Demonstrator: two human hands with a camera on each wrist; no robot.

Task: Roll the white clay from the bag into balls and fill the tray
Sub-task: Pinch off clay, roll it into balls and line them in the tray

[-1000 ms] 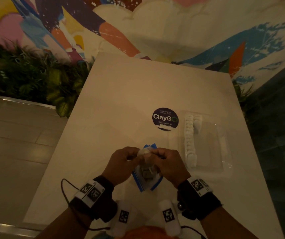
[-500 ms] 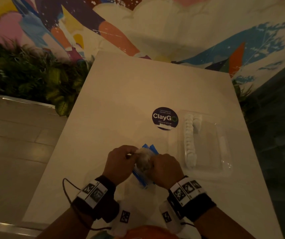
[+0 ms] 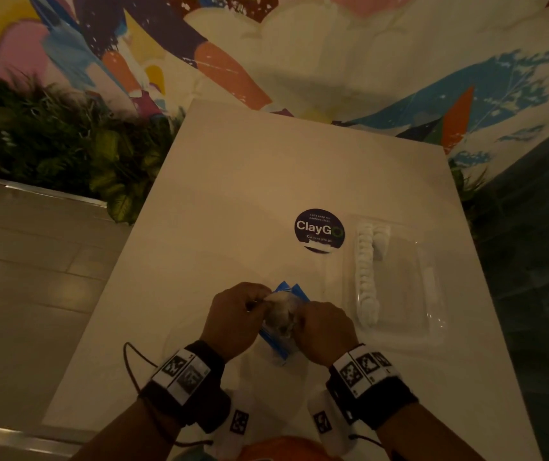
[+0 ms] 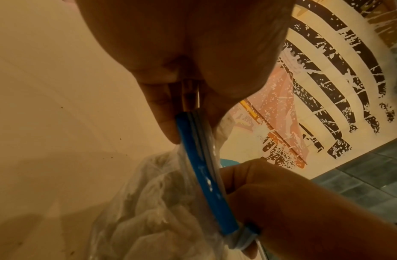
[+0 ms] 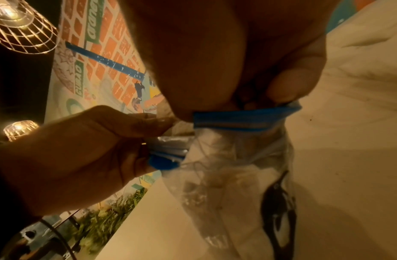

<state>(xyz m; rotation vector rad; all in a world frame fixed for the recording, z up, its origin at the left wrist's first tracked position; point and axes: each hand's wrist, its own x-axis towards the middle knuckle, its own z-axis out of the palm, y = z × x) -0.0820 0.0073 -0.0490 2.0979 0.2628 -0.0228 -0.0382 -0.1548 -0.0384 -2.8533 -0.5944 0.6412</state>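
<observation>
A clear zip bag (image 3: 281, 316) with a blue zip strip (image 4: 204, 168) holds white clay and hangs between my hands over the near middle of the table. My left hand (image 3: 259, 302) pinches one side of the strip at the bag's mouth (image 5: 164, 161). My right hand (image 3: 299, 316) pinches the other side of the strip (image 5: 246, 117). Lumps of white clay (image 4: 148, 211) show through the plastic below the strip. To the right lies a clear plastic tray (image 3: 409, 294) with a row of several white clay balls (image 3: 366, 277) along its left side.
A round dark ClayGo sticker (image 3: 319, 230) is on the white table (image 3: 233, 194) beyond my hands, left of the tray. Green plants (image 3: 66, 144) line the table's left side. A painted wall rises behind. A dark floor drops off on the right.
My right hand has rolled inward over the bag's mouth and its wrist has drifted a little left. The bag sits more tightly between both hands. The left hand has hardly moved.
</observation>
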